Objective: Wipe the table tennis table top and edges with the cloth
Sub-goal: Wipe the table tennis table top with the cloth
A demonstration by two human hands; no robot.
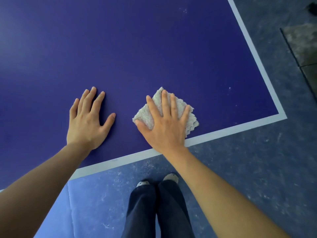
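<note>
1. The cloth point(193, 120) is folded into a small thick pad and lies flat on the blue tabletop point(137, 48). It sits near the right-hand corner, just inside the white border line point(240, 125) along the near edge.
2. The right hand point(166, 124) is laid on top of it with the fingers straight and fanned out, and nothing is curled round the fabric. It's probably done that way so the push is spread over the whole pad and it slides instead of bunching up.
3. The left hand point(87, 121) is planted palm-down on bare tabletop just beside the cloth, fingers straight, with nothing held. It looks like it's being used as a prop while the body is leaned over the edge.
4. The shoes point(169, 177) are parked on the floor point(257, 169) close to the near edge, which fits reaching from this side.
5. A few pale specks point(185, 10) can be seen further up near the right border, so the top isn't judged finished, and the edges probably aren't either.
6. The loose layers at the cloth's right side could get flipped open if it's dragged that way.
</note>
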